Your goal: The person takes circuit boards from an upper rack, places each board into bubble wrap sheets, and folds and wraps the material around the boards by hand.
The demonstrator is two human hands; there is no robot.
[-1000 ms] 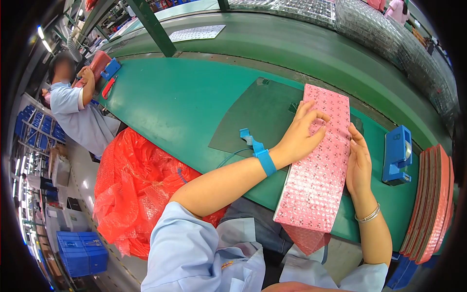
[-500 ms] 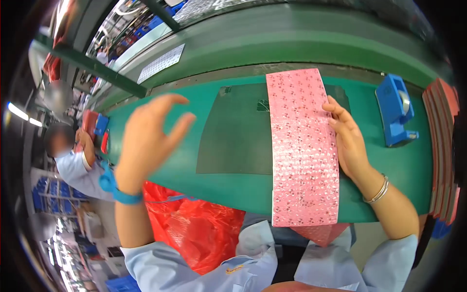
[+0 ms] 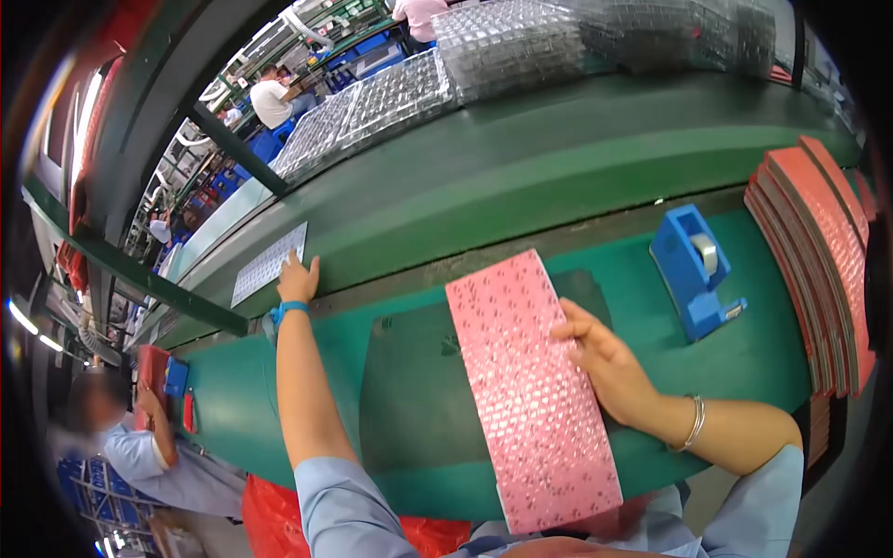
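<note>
My left hand [image 3: 298, 279] is stretched far forward over the green belt. Its fingers are apart and overlap the right end of a pale sheet with a printed grid [image 3: 270, 265]; whether they touch it I cannot tell. A long pink bubble-wrap piece [image 3: 532, 391] with small dark marks lies over the dark mat [image 3: 409, 400], its near end hanging at the table's front edge. Along its right edge my right hand [image 3: 609, 367] grips it, fingertips on top and the thumb side partly hidden.
A blue tape dispenser [image 3: 693, 270] stands right of the bubble wrap. Farther right is a tall stack of pink-topped pieces [image 3: 809, 270]. Clear plastic trays [image 3: 400, 98] line the far side. A green post [image 3: 139, 270] crosses at left, near a co-worker [image 3: 139, 446]. A red bag [image 3: 270, 516] hangs below.
My left hand has moved forward from above the table to the pale sheet on the belt. My view has tilted up. The right hand stays at the bubble wrap's edge, which now slants.
</note>
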